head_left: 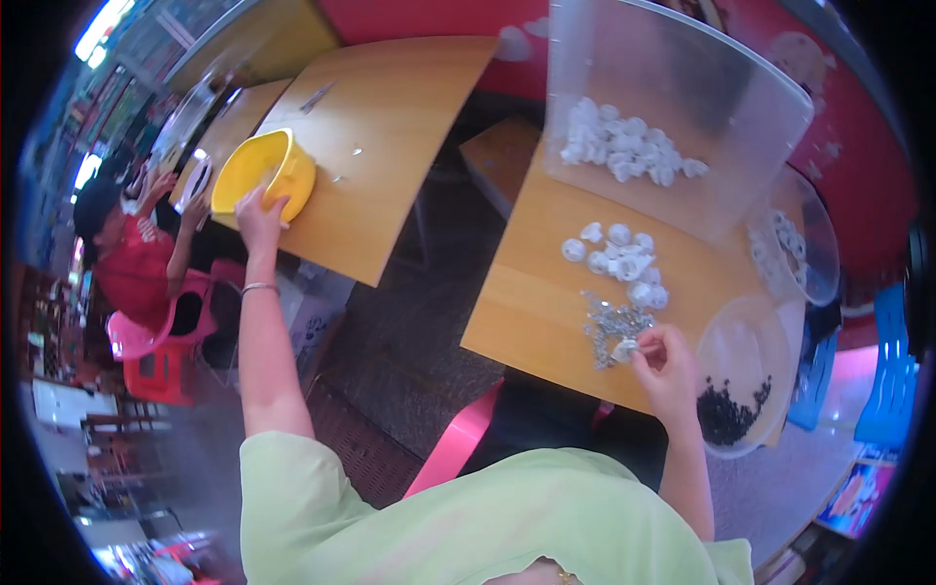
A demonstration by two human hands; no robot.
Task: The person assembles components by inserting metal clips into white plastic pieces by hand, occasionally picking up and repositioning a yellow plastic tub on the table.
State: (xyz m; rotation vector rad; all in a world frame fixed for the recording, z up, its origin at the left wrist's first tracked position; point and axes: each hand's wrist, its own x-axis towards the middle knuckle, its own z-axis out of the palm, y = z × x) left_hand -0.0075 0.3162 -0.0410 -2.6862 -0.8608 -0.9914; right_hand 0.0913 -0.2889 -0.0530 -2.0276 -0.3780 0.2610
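Two wooden tables flank a dark gap in front of a person in a light green shirt (487, 517). On the left table (390, 127), near its close edge, sits a yellow tub (297, 175). The person's left hand (259, 216) is at its near rim, fingers reaching over; whether they are pinched on anything cannot be told, and the tub's contents are too blurred to make out.

On the right table (522, 283), the right hand (668, 366) has thumb and fingertips together on a small white piece (625, 350), just over a loose pile of silvery metal bits (612, 320). Beyond that pile lie loose white parts (624, 255).

Farther back, a large clear box (702, 78) holds a heap of similar white parts (624, 141). To its right, a round clear tub (826, 249) contains whitish pieces (788, 244). Nearer, beside the right hand, a shallow translucent bowl (743, 336) has small black bits (726, 414) gathered at its near side.
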